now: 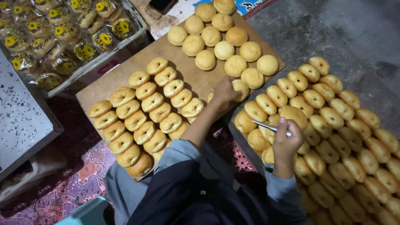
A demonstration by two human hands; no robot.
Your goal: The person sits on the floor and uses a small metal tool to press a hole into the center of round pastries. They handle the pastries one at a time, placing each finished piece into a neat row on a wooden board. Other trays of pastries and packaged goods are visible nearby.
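Note:
My left hand (pixel 224 92) reaches out over a wooden board (pixel 196 79) and closes on a round golden bun (pixel 240 86) near the board's right edge. My right hand (pixel 287 139) holds a thin metal tool (pixel 271 127) that points left, and a bun (pixel 295 115) rests against its fingers. Rows of split, filled buns (pixel 143 114) lie on the board's near left part. Whole round buns (pixel 221 41) sit in a cluster at its far end.
A large batch of buns (pixel 346 141) in tight rows covers the surface on the right. A white crate (pixel 104 54) of wrapped buns stands at the top left. A speckled grey slab (pixel 21 112) lies at the left, and patterned cloth (pixel 71 183) covers the floor below.

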